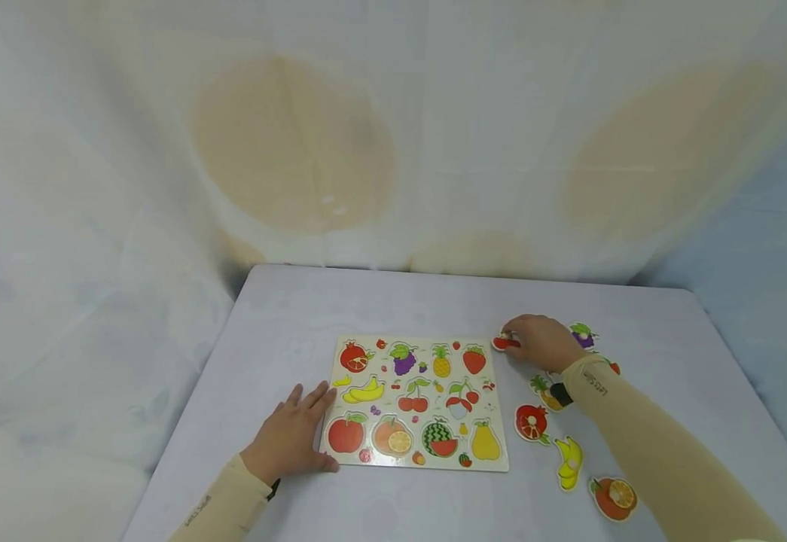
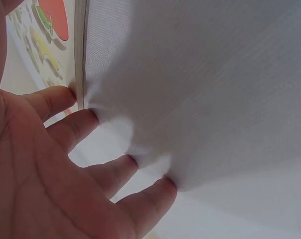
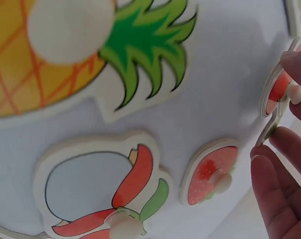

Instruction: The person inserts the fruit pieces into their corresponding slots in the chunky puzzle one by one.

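A fruit puzzle board (image 1: pixel 393 461) lies flat on the table. My left hand (image 1: pixel 294 436) is at its left side with fingers spread. In the left wrist view, the index fingertip (image 2: pixel 65 97) touches the board's edge while the other fingertips press the cloth. Just beyond the board's upper right corner, my right hand (image 1: pixel 542 342) pinches a cherry puzzle piece (image 3: pixel 277 94) by its white knob. This piece is tilted on edge, with its red fruit and green leaf partly covered by fingers.
Right of the board lie loose pieces: grapes (image 1: pixel 584 336), a strawberry (image 3: pixel 212 174), a pineapple (image 1: pixel 549 395), a pomegranate (image 1: pixel 527 425), bananas (image 1: pixel 569 467), an orange (image 1: pixel 610 503) and a white-and-red fruit piece (image 3: pixel 85 181). Curtains (image 1: pixel 434 150) stand behind the table.
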A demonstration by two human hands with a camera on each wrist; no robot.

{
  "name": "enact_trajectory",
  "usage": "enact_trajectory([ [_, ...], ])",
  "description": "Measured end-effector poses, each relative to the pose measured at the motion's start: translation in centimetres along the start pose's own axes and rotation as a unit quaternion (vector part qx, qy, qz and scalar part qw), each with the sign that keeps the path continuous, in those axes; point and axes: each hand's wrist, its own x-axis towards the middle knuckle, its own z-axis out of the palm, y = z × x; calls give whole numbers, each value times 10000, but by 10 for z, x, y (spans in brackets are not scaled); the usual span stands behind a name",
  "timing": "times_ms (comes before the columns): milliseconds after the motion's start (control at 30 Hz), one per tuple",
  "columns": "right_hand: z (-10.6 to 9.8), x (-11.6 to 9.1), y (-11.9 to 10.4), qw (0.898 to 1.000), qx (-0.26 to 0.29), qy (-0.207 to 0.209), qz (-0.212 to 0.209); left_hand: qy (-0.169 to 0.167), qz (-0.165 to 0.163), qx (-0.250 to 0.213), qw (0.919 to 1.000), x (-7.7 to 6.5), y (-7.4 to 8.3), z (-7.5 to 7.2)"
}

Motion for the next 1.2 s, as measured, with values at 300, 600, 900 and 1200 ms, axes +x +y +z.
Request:
enact_trajectory([
  [300,-15,-13,-32,9983,524,-83,243,35,23,51,10000,0,-2,1],
  [600,-11,-20,-91,9989,432,-176,-59,94,77,10,9999,-1,-3,2],
  [900,18,-22,-147,9973,210,-376,-594,153,106,-25,9998,0,-1,2],
  [1200,31,-25,-168,9964,-62,-466,-699,152,82,-19,9998,2,2,5],
])
